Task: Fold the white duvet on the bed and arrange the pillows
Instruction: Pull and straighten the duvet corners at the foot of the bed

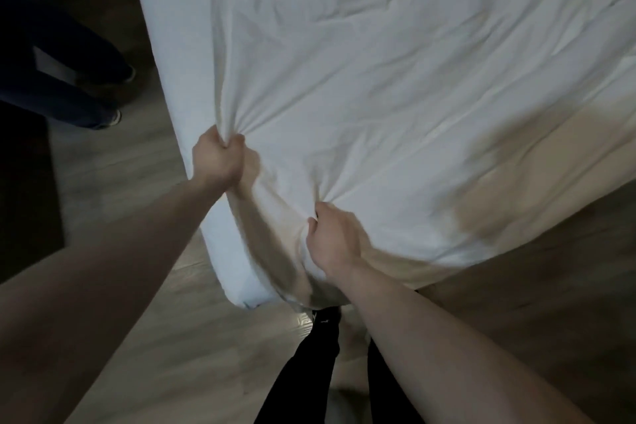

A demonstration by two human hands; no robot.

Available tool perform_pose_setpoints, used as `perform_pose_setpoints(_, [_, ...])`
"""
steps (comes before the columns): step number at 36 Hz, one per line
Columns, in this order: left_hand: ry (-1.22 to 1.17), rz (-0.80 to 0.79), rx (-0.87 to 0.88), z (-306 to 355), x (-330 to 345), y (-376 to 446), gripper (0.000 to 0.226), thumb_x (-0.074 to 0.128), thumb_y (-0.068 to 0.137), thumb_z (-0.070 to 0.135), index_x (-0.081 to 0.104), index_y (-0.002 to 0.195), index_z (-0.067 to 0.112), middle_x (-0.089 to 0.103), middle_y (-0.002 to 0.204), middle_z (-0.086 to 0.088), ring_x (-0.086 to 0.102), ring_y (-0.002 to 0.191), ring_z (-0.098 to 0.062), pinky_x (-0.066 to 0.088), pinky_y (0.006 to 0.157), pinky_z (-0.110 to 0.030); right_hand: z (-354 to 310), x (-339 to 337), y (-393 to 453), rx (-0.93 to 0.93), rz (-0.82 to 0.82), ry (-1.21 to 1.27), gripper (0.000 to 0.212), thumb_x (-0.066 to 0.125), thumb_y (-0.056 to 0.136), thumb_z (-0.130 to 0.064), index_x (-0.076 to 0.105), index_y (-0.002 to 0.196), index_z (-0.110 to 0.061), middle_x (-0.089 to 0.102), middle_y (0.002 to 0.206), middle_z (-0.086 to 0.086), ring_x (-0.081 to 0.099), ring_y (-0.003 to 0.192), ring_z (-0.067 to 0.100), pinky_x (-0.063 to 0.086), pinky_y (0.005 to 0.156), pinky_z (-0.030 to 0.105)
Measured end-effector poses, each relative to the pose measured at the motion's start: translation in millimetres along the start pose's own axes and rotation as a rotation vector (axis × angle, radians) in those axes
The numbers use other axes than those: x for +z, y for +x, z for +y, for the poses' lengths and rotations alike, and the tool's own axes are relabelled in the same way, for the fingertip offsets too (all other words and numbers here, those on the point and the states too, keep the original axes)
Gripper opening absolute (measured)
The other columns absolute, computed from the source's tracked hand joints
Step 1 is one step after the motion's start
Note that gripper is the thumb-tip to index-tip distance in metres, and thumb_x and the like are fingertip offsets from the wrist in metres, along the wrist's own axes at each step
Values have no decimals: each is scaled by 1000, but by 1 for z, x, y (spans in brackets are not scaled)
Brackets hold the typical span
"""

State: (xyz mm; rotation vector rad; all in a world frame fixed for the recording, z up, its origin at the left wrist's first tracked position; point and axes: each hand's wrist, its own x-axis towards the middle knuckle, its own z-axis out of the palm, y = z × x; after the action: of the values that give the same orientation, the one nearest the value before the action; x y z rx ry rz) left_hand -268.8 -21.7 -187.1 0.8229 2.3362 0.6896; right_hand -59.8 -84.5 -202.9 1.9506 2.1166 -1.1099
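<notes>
Both your fists clench the duvet (395, 86) corner: left hand (217, 159) farther, right hand (333, 242) nearer; the rest spreads away ahead-right.

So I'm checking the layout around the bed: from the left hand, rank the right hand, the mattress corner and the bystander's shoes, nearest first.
From the left hand:
1. Right hand, lower right, gripping the duvet.
2. Mattress corner, below.
3. Bystander's shoes, far left on the floor.
</notes>
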Motion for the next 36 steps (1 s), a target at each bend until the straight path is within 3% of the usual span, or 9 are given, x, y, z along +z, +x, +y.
perform_pose_setpoints(9, [-117,233,77,-22,-73,-33,19,57,93,20,66,108,13,64,95,-2,58,72,-5,42,54,-11,-33,-7,-43,-323,57,144,8,50,94,-21,55,96,-15,61,97,9,57,94,33,41,76,38])
perform_pose_setpoints(12, [-110,252,1,-25,-69,-19,22,58,88,30,65,92,10,69,88,-13,67,77,-27,54,63,-31,-40,-4,-40,-291,55,183,12,50,95,-22,57,102,-14,61,101,9,57,96,32,43,77,38])
perform_pose_setpoints(16, [178,34,-308,-32,-50,-4,43,65,87,27,64,119,-2,66,116,-24,63,107,-39,51,86,-42,-27,2,-27,-85,-211,73,22,49,94,-16,59,114,-15,61,120,8,56,114,31,46,91,37])
perform_pose_setpoints(19, [338,-77,-345,-20,-28,-9,67,75,76,23,48,132,-3,54,133,-24,54,121,-39,48,98,-44,-2,5,-27,18,-322,135,27,54,86,-17,62,112,-17,64,120,8,60,113,30,50,93,34])
perform_pose_setpoints(21, [496,-38,-154,-5,-12,-26,80,77,74,23,36,140,2,40,141,-22,43,128,-41,39,105,-48,16,2,-37,21,-318,234,35,55,84,-21,59,119,-22,63,120,1,62,110,24,49,96,33])
perform_pose_setpoints(25, [608,-148,551,13,23,-69,80,73,66,27,43,138,7,40,144,-20,43,125,-43,38,104,-49,73,-26,-52,76,-127,339,36,60,85,-24,55,120,-31,57,121,-11,62,103,15,51,94,34])
perform_pose_setpoints(29, [674,-391,737,32,67,-98,84,55,69,50,42,144,14,30,154,-20,33,136,-43,35,109,-52,146,-69,-52,207,36,357,46,63,86,-15,53,130,-24,49,137,-4,63,99,14,51,94,38])
perform_pose_setpoints(33, [958,-716,427,55,114,-121,100,59,81,60,-5,155,36,-22,162,5,-12,150,-31,21,113,-63,209,-111,-46,336,124,314,59,62,87,-11,43,143,-15,38,148,3,50,125,22,42,107,37])
perform_pose_setpoints(36, [1049,-832,305,74,141,-134,118,68,77,61,-19,152,32,-34,157,2,-22,147,-38,20,112,-67,245,-133,-40,374,129,338,70,63,88,-15,32,150,-20,28,154,1,53,126,24,42,107,38])
